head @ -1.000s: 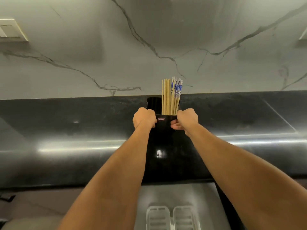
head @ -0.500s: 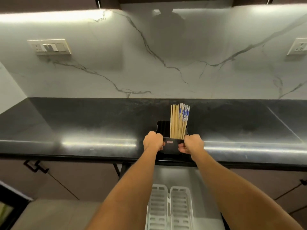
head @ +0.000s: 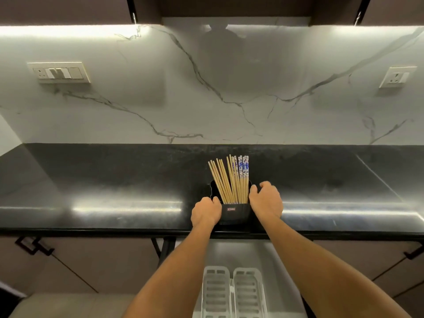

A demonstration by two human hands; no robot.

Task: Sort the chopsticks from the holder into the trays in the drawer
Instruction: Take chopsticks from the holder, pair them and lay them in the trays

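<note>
1. At the front edge of the black countertop (head: 114,203) stands a black holder (head: 235,214), its near face close to the lip of the counter, directly above the open drawer (head: 282,260).
2. Chopsticks (head: 231,180) stand in the holder: plain wooden ones fan toward the left, while those with blue-and-white patterned tops stand nearly upright on the right.
3. Left hand (head: 205,213) is pressed against the holder's left side, fingers curled onto its wall; how firmly it grasps I cannot tell, since the fingertips are hidden.
4. Right hand (head: 266,203) lies against the holder's right side with fingers loosely spread and partly lifted, touching the wall but not clenched on it.
5. Below, inside the drawer, two pale slotted trays (head: 234,292) lie side by side, touching along their long edges; both look empty as far as the frame shows them.
6. Countertop to either side of the holder is bare well out to left and right, and the marble backsplash (head: 206,99) stands well behind it.
7. Both forearms cross over the drawer opening, one on each side of the trays.
</note>
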